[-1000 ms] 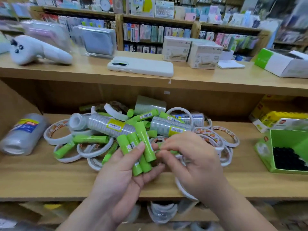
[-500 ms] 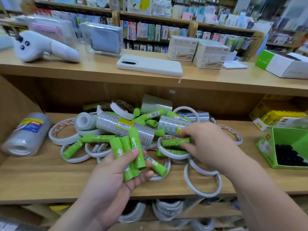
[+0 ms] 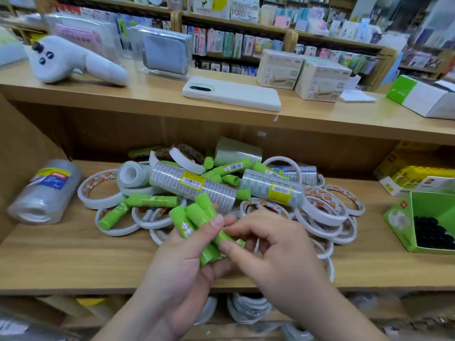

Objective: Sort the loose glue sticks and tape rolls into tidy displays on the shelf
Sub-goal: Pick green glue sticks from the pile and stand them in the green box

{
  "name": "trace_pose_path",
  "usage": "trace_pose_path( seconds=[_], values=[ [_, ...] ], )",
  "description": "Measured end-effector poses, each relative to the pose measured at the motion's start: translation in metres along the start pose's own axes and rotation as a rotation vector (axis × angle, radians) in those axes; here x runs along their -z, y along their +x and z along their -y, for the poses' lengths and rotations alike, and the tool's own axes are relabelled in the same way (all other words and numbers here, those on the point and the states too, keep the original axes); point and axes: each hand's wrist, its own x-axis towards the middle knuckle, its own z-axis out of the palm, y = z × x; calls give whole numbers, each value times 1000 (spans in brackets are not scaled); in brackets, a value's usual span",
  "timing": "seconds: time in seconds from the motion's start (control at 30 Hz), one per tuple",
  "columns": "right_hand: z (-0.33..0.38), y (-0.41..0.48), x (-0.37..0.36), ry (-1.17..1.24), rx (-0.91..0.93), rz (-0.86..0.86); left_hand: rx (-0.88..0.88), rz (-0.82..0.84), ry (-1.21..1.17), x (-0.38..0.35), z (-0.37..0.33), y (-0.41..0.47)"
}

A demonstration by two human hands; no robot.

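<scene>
Head view, looking down at a wooden shelf (image 3: 73,262) in a stationery shop.

Low centre of the frame: left hand (image 3: 182,274), palm up, fingers and thumb curled round a bundle of green glue sticks (image 3: 194,219). Just right of it: right hand (image 3: 278,254), thumb and forefinger pinching one more glue stick (image 3: 222,238) against the lower right side of the bundle, other fingers loosely bent.

Middle of the frame, behind both hands: a heap of white tape rolls (image 3: 320,212), with two long wrapped tape sleeves (image 3: 192,188) across the top and loose green sticks (image 3: 150,200) scattered through it. Right edge: an open green box (image 3: 398,217) with dark round items inside. Upper counter (image 3: 147,94): a pale phone (image 3: 231,93).

Likely step: adding the pinched stick to the bundle. To do it well:
- Slide it in parallel to the others, ends level, before letting go.
- Ease the left thumb just enough to admit it, then close again.
- Keep the bundle over the shelf in case of a slip.

Direction: long axis of the bundle diagonal, from lower right at the palm to upper left, far ends fanned slightly and aimed at the heap. Pinched stick on much the same diagonal, a little flatter, near end toward lower right. Cap end or base end: not possible to tell.
</scene>
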Motion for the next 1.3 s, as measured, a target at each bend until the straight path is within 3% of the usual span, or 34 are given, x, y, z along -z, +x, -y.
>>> trace_pose_path(
  seconds=[0.07,0.17,0.3,0.63,0.87,1.03,1.17,1.3],
  values=[
    [-5,5,7,-69,60,7,3,-38,1,2,-2,0],
    [-28,17,36,-310,-16,-56,9,-79,36,10,-3,1],
    [-46,41,61,-565,-211,277,52,-51,95,14,-1,-2],
    [-31,61,57,-896,-71,589,58,-41,155,11,1,-5],
    [-18,44,98,-908,-28,259,62,-42,113,11,0,-7],
    [-16,39,92,-889,-7,153,95,-48,77,7,4,-6],
    [3,23,67,-412,-22,-126,86,-26,12,6,4,-7],
    [13,2,15,-102,-65,-167,75,15,-70,3,6,-7]
  ],
)
